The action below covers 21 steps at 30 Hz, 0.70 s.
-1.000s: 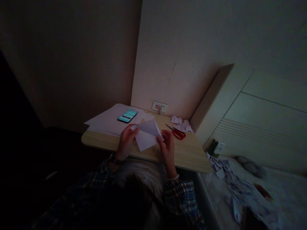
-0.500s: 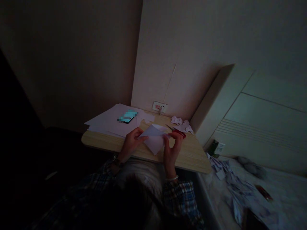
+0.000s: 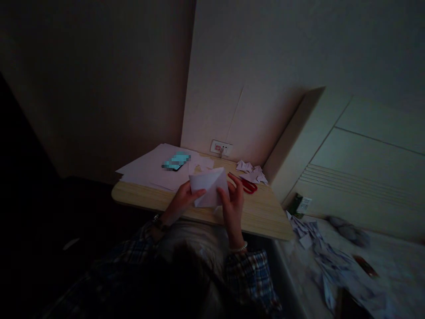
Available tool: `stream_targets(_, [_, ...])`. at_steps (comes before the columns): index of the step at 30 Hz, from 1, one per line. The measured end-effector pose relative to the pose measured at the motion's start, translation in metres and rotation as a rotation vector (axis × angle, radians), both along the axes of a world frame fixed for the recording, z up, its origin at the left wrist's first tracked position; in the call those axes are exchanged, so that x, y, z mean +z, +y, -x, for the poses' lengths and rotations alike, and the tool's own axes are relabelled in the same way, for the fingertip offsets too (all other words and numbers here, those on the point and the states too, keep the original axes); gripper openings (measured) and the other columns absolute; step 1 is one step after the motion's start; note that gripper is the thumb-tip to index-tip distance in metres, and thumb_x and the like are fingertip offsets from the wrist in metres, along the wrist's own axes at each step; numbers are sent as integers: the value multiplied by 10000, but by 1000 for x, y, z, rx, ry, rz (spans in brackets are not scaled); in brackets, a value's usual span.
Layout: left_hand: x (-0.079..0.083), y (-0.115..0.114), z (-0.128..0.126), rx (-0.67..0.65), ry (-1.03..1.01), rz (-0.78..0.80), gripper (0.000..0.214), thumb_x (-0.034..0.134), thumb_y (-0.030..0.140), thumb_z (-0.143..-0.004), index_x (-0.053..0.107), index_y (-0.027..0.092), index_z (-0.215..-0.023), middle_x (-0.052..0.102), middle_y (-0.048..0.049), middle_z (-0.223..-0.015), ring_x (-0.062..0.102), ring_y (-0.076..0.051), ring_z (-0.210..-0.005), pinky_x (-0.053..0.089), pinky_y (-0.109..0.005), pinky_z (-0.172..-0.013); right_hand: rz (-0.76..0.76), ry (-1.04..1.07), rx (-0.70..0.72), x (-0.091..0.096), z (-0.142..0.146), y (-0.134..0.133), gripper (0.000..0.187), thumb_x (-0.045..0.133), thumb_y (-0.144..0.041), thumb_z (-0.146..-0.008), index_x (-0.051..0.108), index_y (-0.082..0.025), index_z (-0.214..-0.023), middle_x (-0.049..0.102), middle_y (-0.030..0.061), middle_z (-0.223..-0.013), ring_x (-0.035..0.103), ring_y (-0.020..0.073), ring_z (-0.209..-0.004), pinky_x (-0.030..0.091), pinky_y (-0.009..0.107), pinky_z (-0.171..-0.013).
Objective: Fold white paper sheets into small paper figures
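A creased sheet of white paper (image 3: pixel 206 189) is held up over the near part of the wooden table (image 3: pixel 262 221). My left hand (image 3: pixel 186 196) pinches its left side, thumb on the face toward me. On the right side my right hand (image 3: pixel 231 197) grips it, thumb pressed on the front and the fingers partly behind. Just beyond my right hand lie red-handled scissors (image 3: pixel 249 186); their blades are partly hidden by my fingers. A small pile of folded paper pieces (image 3: pixel 254 173) sits behind the scissors.
A stack of large white sheets (image 3: pixel 149 170) covers the table's left side, with a lit phone (image 3: pixel 177 160) on top. A wall socket (image 3: pixel 222 147) is behind the table. To the right, a bed (image 3: pixel 395 261) holds many folded papers (image 3: pixel 315 241) and a grey bundle (image 3: pixel 348 231).
The paper has turned from a diamond pose to a more upright, squarish one facing me. My right hand has shifted slightly left, its thumb now on the paper's front.
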<state>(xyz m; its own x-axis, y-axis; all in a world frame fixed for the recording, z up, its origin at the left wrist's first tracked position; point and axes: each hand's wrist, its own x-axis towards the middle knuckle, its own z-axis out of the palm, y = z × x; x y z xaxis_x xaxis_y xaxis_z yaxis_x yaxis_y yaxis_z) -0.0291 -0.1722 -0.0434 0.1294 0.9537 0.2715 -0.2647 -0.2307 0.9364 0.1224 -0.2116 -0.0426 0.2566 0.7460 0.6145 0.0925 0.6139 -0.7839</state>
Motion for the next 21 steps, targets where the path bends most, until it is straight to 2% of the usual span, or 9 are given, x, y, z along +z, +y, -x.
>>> stream_targets(4, [-4,2,1,14,45,43,495,884,591,-504,704,167,-687,721,-47,-659,682,-274,-748,538,-337,-675,12,-41,-7,1,0,2,376,711,-365,-840,613,-218,-1172,768,80,-1038,728,225,-877,593,323,-706])
stream_targets(9, [-8,1,0,34,-97,90,577,816,719,-544,684,172,-668,710,-36,-643,665,-240,-702,521,-321,-652,29,17,-11,0,-1,4,246,727,-342,-813,686,-204,-1013,778,56,-940,729,212,-803,585,308,-674])
stream_targets(15, [-9,2,2,-34,-137,152,560,843,681,-533,683,169,-697,712,-34,-658,664,-234,-703,499,-318,-644,55,21,69,-3,-12,6,222,726,-313,-802,728,-212,-1000,783,64,-1002,727,229,-886,589,335,-747])
stream_targets(19, [-12,4,4,-63,-50,140,489,859,608,-557,686,170,-687,709,-23,-648,655,-226,-685,491,-320,-652,64,-68,91,3,-18,4,267,754,-319,-782,740,-213,-1027,781,63,-1016,717,230,-892,591,339,-770])
stream_targets(21, [-14,4,4,-61,-3,144,461,859,588,-567,673,177,-660,687,-7,-615,632,-209,-637,477,-310,-617,59,-105,67,5,-19,2,217,741,-330,-793,755,-211,-973,781,51,-969,704,222,-858,583,326,-745])
